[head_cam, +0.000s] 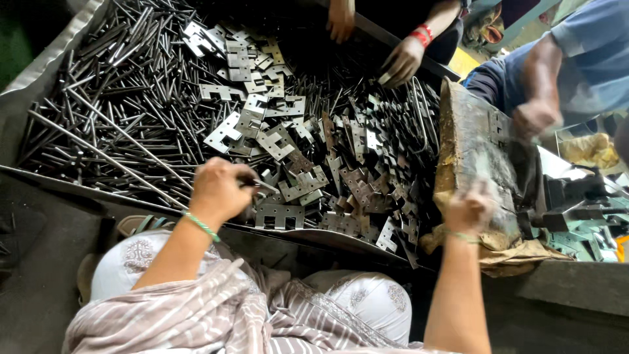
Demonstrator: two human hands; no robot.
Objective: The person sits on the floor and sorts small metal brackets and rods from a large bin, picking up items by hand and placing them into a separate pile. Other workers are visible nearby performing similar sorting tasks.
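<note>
My left hand (pixel 219 190) is closed over the near edge of a heap of flat notched metal plates (pixel 288 147), pinching a small dark metal piece. A green thread band sits on that wrist. My right hand (pixel 468 208) is blurred and rests against a worn wooden block (pixel 472 137) that stands on brown sacking at the right. Whether it grips anything there I cannot tell. Long thin steel pins (pixel 118 92) fill the left part of the tray.
Across the tray, another person's two hands (pixel 400 60) reach into the plates, one wrist with a red band. A person in a blue shirt (pixel 576 59) works at the right beside a green machine (pixel 583 216). The tray's metal rim (pixel 39 72) runs along the left.
</note>
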